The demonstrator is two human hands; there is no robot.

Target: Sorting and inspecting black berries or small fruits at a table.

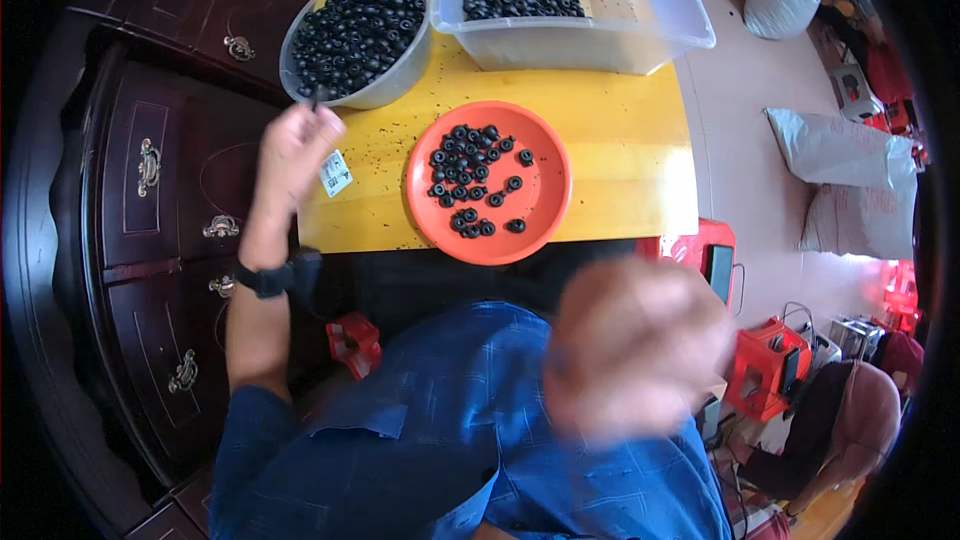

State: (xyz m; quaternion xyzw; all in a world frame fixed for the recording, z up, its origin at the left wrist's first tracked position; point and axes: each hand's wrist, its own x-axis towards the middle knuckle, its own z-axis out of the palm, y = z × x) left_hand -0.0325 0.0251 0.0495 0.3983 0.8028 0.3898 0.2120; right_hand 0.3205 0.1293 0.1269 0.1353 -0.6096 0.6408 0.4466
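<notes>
My left hand (300,140) is closed in a pinch at the near rim of a round translucent tub (400,78). A small dark piece (319,97) shows at its fingertips, most likely one of the black round parts. That tub is heaped with black, ring-like parts (360,35). Raised over my lap on the right, my right hand (640,350) is smeared by motion, so its fingers cannot be made out. Between the hands, at the table's front edge, an orange round plate (552,190) carries several loose black ring parts (462,155), mostly on its left half.
A rectangular translucent bin (560,55) of black parts stands at the back of the yellow table (630,160). A white label (336,172) lies near my left wrist. Dark drawers (150,170) flank the left. Sacks (850,160) and red stools (765,370) stand right.
</notes>
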